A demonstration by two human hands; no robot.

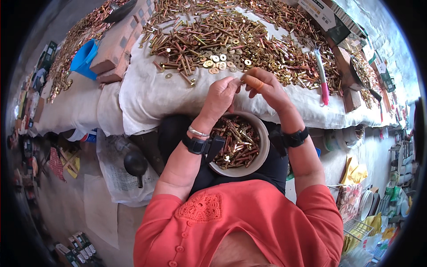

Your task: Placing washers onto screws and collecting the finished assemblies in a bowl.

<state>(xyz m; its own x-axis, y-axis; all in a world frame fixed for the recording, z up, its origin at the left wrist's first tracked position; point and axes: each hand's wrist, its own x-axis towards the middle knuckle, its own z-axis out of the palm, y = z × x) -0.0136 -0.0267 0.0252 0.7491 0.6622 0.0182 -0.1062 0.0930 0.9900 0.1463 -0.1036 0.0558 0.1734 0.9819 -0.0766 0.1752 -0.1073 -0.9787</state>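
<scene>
My left hand (219, 97) and my right hand (269, 90) meet at the table's near edge, fingers pinched together. A small metal piece seems to show between the fingertips, too covered to name. Orange tape (253, 82) wraps a finger of the right hand. Below them, a pale round bucket (265, 147) sits on my lap, holding many gold and reddish bolts (235, 141). Just beyond my hands lie flat washers (223, 58) and a heap of long bolts (191, 39) on white cloth. Smaller brass-coloured fasteners (278, 58) are piled to the right of the washers.
Bricks (114, 49) wall the heap's left side, beside a blue plastic cup (84, 59). A pink-handled tool (324, 82) lies at the right. White cloth (155, 100) drapes over the table's front edge. A black rounded object (135, 163) rests on plastic at lower left.
</scene>
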